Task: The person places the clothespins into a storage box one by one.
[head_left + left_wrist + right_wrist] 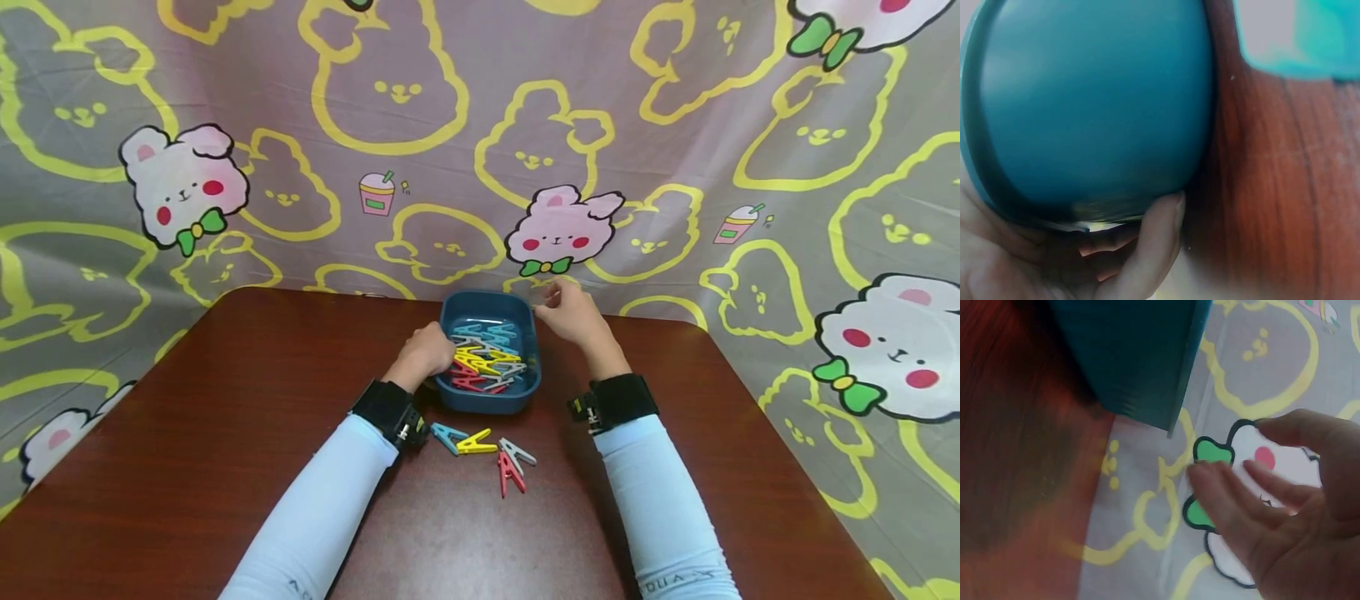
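Observation:
A dark blue plastic bin stands on the table and holds several clothespins in light blue, grey, yellow and red. My left hand grips its left side. In the left wrist view the thumb presses the outer wall, while the other fingers are partly hidden at the rim. Beside the bin's far right corner is my right hand, fingers loosely bent and holding nothing. The right wrist view shows a gap between that hand and the bin wall.
In front of the bin lie a light blue clothespin, a yellow one, a grey one and a red one. A patterned cloth hangs behind the brown table, close to its back edge.

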Demonstrator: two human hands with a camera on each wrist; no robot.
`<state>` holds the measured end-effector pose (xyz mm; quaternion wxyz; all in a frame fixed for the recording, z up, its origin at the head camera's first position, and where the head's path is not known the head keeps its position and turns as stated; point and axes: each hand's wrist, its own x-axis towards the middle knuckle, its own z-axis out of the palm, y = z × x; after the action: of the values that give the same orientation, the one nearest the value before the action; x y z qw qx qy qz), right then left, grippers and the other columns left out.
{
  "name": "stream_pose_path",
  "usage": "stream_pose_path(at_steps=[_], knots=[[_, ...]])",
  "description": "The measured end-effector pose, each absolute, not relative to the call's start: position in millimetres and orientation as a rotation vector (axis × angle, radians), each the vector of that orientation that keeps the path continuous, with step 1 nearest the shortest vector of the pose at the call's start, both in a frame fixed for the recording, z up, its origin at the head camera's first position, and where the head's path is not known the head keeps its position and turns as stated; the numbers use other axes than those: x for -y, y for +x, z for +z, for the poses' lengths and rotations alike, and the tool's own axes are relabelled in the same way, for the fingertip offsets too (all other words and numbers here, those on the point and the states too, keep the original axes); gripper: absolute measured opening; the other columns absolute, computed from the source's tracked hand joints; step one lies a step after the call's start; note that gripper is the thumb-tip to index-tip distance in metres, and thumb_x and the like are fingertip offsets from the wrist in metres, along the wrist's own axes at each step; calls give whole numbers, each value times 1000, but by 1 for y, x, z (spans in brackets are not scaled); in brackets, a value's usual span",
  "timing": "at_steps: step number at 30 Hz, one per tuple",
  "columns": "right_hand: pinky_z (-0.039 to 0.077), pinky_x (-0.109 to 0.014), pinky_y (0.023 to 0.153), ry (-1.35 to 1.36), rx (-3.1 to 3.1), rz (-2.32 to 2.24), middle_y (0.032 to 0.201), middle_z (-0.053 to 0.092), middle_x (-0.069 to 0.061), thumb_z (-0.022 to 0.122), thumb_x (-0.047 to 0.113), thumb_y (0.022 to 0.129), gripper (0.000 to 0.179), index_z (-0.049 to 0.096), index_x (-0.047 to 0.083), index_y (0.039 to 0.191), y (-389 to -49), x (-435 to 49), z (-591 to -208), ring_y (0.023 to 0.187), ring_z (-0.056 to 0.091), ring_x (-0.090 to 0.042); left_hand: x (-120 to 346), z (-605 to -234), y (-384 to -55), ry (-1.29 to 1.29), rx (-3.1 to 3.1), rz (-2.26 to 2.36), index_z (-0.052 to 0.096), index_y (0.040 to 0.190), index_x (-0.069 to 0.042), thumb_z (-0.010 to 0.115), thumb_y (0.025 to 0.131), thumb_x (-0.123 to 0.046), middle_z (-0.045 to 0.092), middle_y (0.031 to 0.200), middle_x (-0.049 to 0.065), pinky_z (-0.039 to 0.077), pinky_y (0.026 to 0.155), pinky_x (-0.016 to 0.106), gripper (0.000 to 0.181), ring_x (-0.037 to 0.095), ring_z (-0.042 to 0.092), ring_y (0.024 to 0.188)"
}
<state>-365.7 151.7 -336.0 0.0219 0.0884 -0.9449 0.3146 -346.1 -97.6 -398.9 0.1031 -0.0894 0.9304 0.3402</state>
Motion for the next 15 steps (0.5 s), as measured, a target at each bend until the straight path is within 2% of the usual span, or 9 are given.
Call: stream_pose_path(at_steps=[2, 5, 8, 12, 15], knots=[[60, -53, 105, 194, 3020, 1046, 139, 67, -28, 62, 25, 107, 46, 53, -3, 142, -365, -152, -341, 119, 72, -41, 98, -401, -347, -263, -2745, 1011, 45, 155, 0, 54, 109, -22, 64, 134, 21, 67, 87, 47, 52, 35, 67, 113], [66, -48, 94, 150, 3156, 1194, 138, 66, -31, 60, 25, 109, 52, 47, -7, 148, -363, -150, -351, 108, 77, -37, 102, -415, -359, -245, -2766, 1001, 46, 155, 0, 54, 108, -24, 65, 132, 21, 66, 85, 46, 53, 34, 67, 111], [69, -45, 84, 162, 3245, 1327, 133, 66, -32, 56, 22, 111, 52, 44, -9, 150, -361, -147, -363, 99, 79, -33, 101, -416, -360, -235, -2771, 994, 47, 154, 0, 55, 108, -24, 65, 132, 20, 65, 89, 47, 52, 33, 66, 110], [69, -44, 75, 173, 3278, 1404, 133, 64, -31, 52, 19, 112, 51, 40, -7, 154, -360, -142, -376, 90, 78, -31, 95, -397, -341, -242, -2773, 993, 48, 153, 0, 53, 110, -22, 65, 132, 19, 63, 99, 47, 50, 33, 66, 114], [68, -42, 69, 104, 3254, 1399, 133, 62, -30, 51, 19, 112, 53, 38, -4, 158, -358, -134, -383, 86, 77, -29, 99, -405, -348, -237, -2785, 968, 46, 155, -1, 52, 110, -25, 65, 133, 18, 62, 101, 45, 51, 32, 66, 115]])
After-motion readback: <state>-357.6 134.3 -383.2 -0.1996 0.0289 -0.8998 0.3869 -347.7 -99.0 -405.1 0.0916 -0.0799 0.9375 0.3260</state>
